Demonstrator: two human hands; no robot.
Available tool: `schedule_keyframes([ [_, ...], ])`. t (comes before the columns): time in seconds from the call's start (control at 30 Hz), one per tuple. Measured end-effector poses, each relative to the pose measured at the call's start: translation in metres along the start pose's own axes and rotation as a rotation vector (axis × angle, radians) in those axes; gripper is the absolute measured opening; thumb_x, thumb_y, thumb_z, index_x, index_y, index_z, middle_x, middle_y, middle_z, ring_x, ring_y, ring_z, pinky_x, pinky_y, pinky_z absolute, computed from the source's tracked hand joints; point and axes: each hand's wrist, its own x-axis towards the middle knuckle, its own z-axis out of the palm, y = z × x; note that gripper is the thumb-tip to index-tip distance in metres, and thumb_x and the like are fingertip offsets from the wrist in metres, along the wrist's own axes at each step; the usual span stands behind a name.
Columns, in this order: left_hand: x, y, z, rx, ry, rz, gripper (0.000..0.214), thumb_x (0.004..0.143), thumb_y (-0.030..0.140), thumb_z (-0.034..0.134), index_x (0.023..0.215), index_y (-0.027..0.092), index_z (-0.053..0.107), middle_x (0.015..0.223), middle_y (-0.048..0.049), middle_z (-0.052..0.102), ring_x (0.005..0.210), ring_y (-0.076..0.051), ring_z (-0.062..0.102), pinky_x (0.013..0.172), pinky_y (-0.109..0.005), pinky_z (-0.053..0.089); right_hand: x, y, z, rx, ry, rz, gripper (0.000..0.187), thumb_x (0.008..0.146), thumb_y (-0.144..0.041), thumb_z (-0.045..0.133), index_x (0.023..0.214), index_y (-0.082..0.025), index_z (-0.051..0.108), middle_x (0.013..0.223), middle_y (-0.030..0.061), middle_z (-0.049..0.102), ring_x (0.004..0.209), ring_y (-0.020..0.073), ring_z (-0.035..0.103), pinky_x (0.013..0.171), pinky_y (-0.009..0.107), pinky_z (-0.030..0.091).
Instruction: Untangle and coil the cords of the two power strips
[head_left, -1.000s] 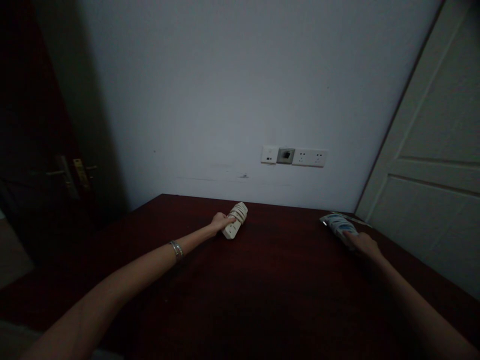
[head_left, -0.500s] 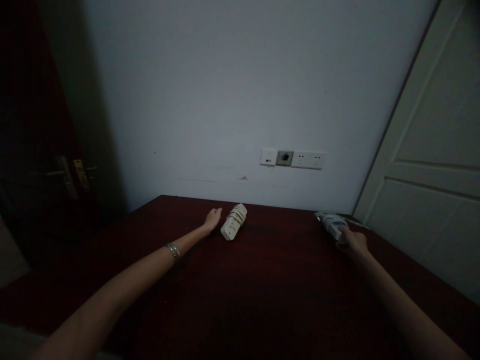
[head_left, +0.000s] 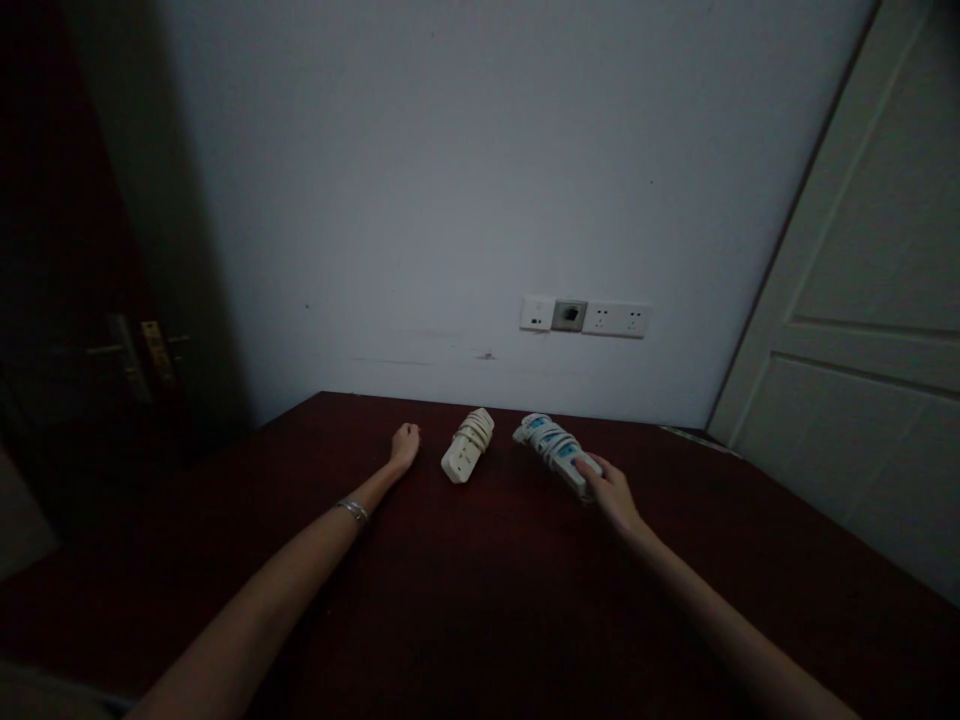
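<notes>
A white power strip (head_left: 553, 440), its cord wound around it and blue patches showing on it, is gripped at its near end by my right hand (head_left: 613, 492). The thumb lies over the top of the strip. To its left, another off-white power strip (head_left: 462, 460) rests on the dark red table (head_left: 480, 580), also wrapped in its own cord. My left hand (head_left: 406, 446) is closed in a loose fist on the table, left of that second strip and apart from it. A bracelet circles the left wrist.
A row of wall sockets (head_left: 615, 320) sits on the pale wall (head_left: 420, 200) behind the table. A thin flat strip (head_left: 701, 440) lies at the table's far right corner. A white panelled door (head_left: 870, 300) borders the right side; a dark door with brass handles (head_left: 157, 350) stands left.
My right hand has carried the blue-patched power strip leftward from the table's right side, near the other strip. My left hand has drawn slightly left and back, away from the off-white strip.
</notes>
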Motion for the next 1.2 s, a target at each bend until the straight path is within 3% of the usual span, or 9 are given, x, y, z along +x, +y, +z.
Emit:
schedule_keyframes([
  [0.17, -0.001, -0.002, 0.001, -0.056, -0.001, -0.003, 0.033, 0.087, 0.033, 0.052, 0.115, 0.014, 0.052, 0.113, -0.0090, 0.055, 0.096, -0.019, 0.057, 0.081, -0.040, 0.049, -0.024, -0.002, 0.024, 0.025, -0.080, 0.096, 0.059, 0.068, -0.051, 0.055, 0.107, -0.008, 0.062, 0.090, 0.0117, 0.068, 0.064, 0.0214, 0.062, 0.045, 0.027, 0.045],
  [0.23, -0.002, -0.001, 0.000, -0.077, 0.003, -0.004, 0.033, 0.087, 0.033, 0.052, 0.115, 0.014, 0.052, 0.113, -0.0089, 0.055, 0.096, -0.019, 0.057, 0.080, -0.040, 0.049, -0.030, -0.003, 0.028, 0.024, -0.086, 0.106, 0.058, 0.067, -0.051, 0.056, 0.106, -0.009, 0.062, 0.090, 0.0117, 0.069, 0.066, 0.0219, 0.063, 0.047, 0.027, 0.046],
  [0.4, -0.004, 0.002, -0.001, -0.123, 0.020, -0.018, 0.033, 0.087, 0.033, 0.052, 0.115, 0.014, 0.052, 0.112, -0.0089, 0.055, 0.095, -0.019, 0.057, 0.080, -0.039, 0.049, -0.039, -0.009, 0.032, 0.005, -0.054, 0.071, 0.049, 0.067, -0.047, 0.059, 0.100, -0.011, 0.066, 0.098, 0.0109, 0.068, 0.091, 0.0249, 0.062, 0.074, 0.029, 0.049],
  [0.6, -0.005, 0.004, -0.001, -0.161, 0.049, -0.023, 0.031, 0.088, 0.033, 0.052, 0.112, 0.014, 0.053, 0.108, -0.0081, 0.057, 0.090, -0.017, 0.058, 0.076, -0.037, 0.051, -0.047, -0.013, 0.034, -0.068, -0.163, 0.057, 0.056, 0.070, -0.051, 0.057, 0.109, -0.010, 0.062, 0.097, 0.0108, 0.067, 0.078, 0.0237, 0.063, 0.056, 0.028, 0.050],
  [0.73, -0.006, 0.003, -0.002, -0.192, 0.087, 0.004, 0.022, 0.090, 0.031, 0.046, 0.095, 0.011, 0.057, 0.079, -0.0021, 0.059, 0.062, -0.010, 0.056, 0.056, -0.025, 0.049, -0.055, -0.019, 0.034, -0.039, -0.258, 0.124, 0.063, 0.070, -0.053, 0.057, 0.115, -0.010, 0.057, 0.110, 0.0127, 0.061, 0.081, 0.0246, 0.062, 0.046, 0.028, 0.051],
  [0.83, -0.007, 0.003, -0.004, -0.224, 0.113, 0.037, 0.023, 0.088, 0.023, 0.036, 0.078, 0.013, 0.054, 0.055, 0.0029, 0.051, 0.043, -0.008, 0.047, 0.042, -0.019, 0.040, -0.060, -0.024, 0.035, 0.009, -0.296, 0.198, 0.064, 0.071, -0.053, 0.057, 0.118, -0.011, 0.054, 0.113, 0.0132, 0.058, 0.087, 0.0263, 0.061, 0.043, 0.029, 0.054],
  [1.03, -0.008, 0.003, -0.005, -0.277, 0.123, 0.067, 0.019, 0.078, 0.022, 0.033, 0.071, 0.016, 0.050, 0.049, 0.0029, 0.049, 0.038, -0.009, 0.047, 0.039, -0.018, 0.038, -0.066, -0.028, 0.035, -0.031, -0.335, 0.210, 0.057, 0.072, -0.054, 0.055, 0.112, -0.013, 0.053, 0.093, 0.0089, 0.062, 0.071, 0.0210, 0.062, 0.037, 0.028, 0.052],
  [1.2, -0.007, 0.002, -0.004, -0.273, 0.094, 0.070, 0.019, 0.077, 0.024, 0.034, 0.072, 0.016, 0.050, 0.049, 0.0028, 0.049, 0.038, -0.008, 0.046, 0.038, -0.017, 0.037, -0.053, -0.029, 0.018, -0.167, -0.291, 0.094, 0.046, 0.076, -0.057, 0.047, 0.088, -0.016, 0.063, 0.086, 0.0084, 0.064, 0.071, 0.0208, 0.061, 0.039, 0.023, 0.047],
])
